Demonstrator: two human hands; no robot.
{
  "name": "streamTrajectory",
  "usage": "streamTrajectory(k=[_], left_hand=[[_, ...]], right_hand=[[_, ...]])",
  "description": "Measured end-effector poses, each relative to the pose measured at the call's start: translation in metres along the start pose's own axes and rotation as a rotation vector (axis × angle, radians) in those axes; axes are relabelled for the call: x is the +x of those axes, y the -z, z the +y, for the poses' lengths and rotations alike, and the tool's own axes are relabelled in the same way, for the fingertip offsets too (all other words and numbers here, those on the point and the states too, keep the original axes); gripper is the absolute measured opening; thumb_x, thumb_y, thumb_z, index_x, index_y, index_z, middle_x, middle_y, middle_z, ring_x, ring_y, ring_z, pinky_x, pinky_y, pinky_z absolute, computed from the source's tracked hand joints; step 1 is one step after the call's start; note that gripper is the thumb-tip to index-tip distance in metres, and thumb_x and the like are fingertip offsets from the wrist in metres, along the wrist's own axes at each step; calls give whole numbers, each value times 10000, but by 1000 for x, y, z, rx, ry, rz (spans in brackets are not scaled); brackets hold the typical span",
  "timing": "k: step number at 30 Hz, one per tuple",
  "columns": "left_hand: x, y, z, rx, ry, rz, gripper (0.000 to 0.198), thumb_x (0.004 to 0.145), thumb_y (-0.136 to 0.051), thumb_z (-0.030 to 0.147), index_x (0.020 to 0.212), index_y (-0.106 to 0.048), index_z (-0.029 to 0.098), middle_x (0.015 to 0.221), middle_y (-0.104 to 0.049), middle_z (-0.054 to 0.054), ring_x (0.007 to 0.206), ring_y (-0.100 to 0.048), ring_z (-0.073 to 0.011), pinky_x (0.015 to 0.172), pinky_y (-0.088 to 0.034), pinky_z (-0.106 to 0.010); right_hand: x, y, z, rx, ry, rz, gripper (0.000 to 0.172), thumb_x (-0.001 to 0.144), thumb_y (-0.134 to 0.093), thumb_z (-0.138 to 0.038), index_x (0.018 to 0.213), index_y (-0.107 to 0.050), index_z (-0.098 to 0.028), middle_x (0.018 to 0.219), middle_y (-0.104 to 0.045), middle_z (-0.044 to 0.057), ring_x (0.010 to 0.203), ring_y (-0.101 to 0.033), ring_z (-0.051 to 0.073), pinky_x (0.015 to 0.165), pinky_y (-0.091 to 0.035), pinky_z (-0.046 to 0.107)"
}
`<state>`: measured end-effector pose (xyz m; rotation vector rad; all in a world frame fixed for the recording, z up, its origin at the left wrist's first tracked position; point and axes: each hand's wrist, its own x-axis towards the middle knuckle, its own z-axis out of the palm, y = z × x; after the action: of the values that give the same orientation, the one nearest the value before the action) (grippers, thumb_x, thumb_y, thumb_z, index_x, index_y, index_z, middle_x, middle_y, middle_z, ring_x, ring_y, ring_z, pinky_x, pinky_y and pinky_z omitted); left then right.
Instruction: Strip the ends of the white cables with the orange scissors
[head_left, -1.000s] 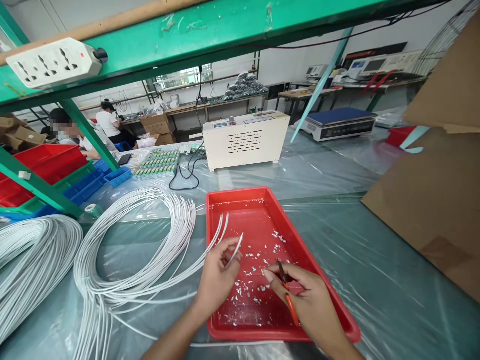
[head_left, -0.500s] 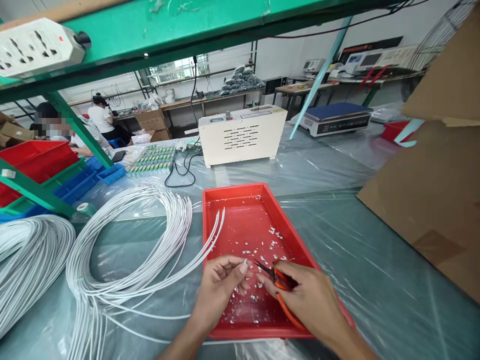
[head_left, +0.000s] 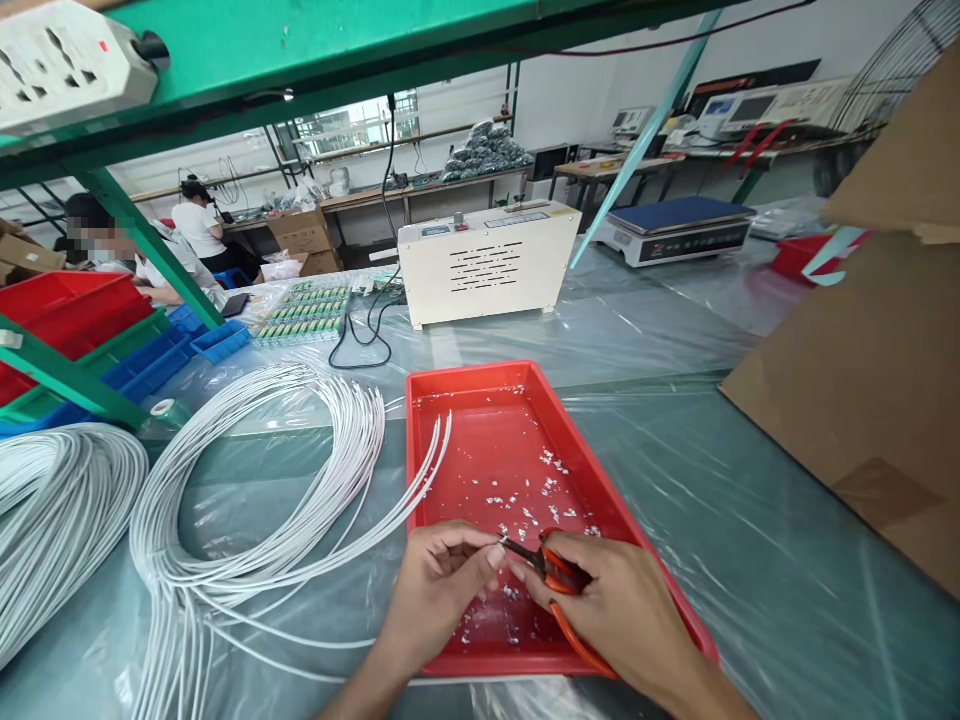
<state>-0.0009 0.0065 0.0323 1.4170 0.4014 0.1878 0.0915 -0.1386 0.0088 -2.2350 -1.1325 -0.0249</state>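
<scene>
The white wire (head_left: pixel 491 541) end is pinched in the left hand (head_left: pixel 439 590) over the red tray (head_left: pixel 480 400); the orange cutters (head_left: pixel 559 585) (blades at the tip) are clasped by the right hand (head_left: pixel 622 610). The tip is best kept low over the tray so scraps are caught.

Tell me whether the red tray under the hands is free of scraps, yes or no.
No: small white scraps lie scattered across the floor of the red tray, beneath the left hand and the right hand holding orange-handled cutters.
</scene>
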Motion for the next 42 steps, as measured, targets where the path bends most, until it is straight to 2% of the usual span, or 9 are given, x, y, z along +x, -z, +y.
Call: streamTrajectory(k=[16, 19, 25, 27, 31, 34, 36, 40, 42], left_hand=[[1, 3, -2, 116, -144, -7, 88, 713, -651, 203, 689, -641, 118, 670, -621, -36, 614, -546, -122, 580, -426, -218], [-2, 1, -2, 298, -269, 60, 73, 741, -620, 166, 686, -637, 120, 681, -624, -47, 624, -563, -127, 584, -437, -215], [-9, -1, -9, 708, -723, 138, 152, 794, -507, 44, 829, -634, 120, 795, -643, -80, 725, -578, -140, 674, -441, -222], [-9, -1, -8, 672, -641, 107, 143, 811, -493, 68, 821, -624, 125, 796, -636, -73, 727, -575, -139, 672, -436, -221], [-5, 0, 1, 409, -257, -11, 167, 845, -487, 202, 724, -582, 136, 673, -585, -24, 629, -541, -120, 588, -420, -206], [-4, -1, 3, 334, -207, -14, 171, 837, -503, 219, 693, -552, 139, 646, -563, -11, 607, -525, -116, 573, -419, -208], [-5, -2, -2, 450, -335, 49, 139, 827, -513, 172, 702, -563, 139, 684, -583, -25, 642, -541, -123, 594, -426, -213], [-9, -1, -16, 857, -805, 202, 143, 796, -491, 32, 821, -594, 126, 773, -631, -71, 695, -566, -151, 632, -442, -246], [-9, 1, -21, 983, -946, 236, 183, 776, -500, 1, 882, -594, 117, 796, -647, -85, 695, -574, -161, 633, -450, -261]], right_hand=[[0, 2, -1, 5, 7, -26, 479, 837, -471, -485, 537, -247, -187, 456, -305, -68, 398, -296, 99, 449, -162, 238], [0, 1, -3, 46, -24, -37, 487, 828, -485, -489, 536, -241, -185, 461, -278, -72, 411, -267, 99, 448, -160, 234], [-3, -6, -6, 133, -151, -112, 523, 794, -505, -529, 533, -208, -186, 485, -209, -69, 449, -216, 110, 442, -154, 231], [-3, -6, -6, 111, -142, -81, 510, 803, -491, -520, 531, -218, -186, 474, -230, -68, 441, -227, 108, 446, -157, 230], [-2, -4, -7, 10, -28, 48, 449, 832, -471, -449, 535, -259, -186, 457, -308, -63, 416, -278, 100, 462, -166, 230], [-2, -3, -7, -4, -11, 56, 439, 827, -479, -431, 538, -259, -185, 459, -319, -63, 417, -284, 100, 460, -167, 228], [-3, -4, -7, 30, -54, 17, 448, 824, -479, -449, 539, -254, -185, 462, -304, -65, 426, -262, 101, 457, -165, 228], [-3, -9, -10, 166, -185, -107, 513, 783, -511, -505, 527, -202, -185, 505, -192, -66, 464, -188, 111, 439, -152, 231], [-3, -11, -10, 217, -230, -145, 530, 773, -519, -511, 523, -183, -186, 527, -165, -63, 472, -172, 112, 432, -145, 233]])
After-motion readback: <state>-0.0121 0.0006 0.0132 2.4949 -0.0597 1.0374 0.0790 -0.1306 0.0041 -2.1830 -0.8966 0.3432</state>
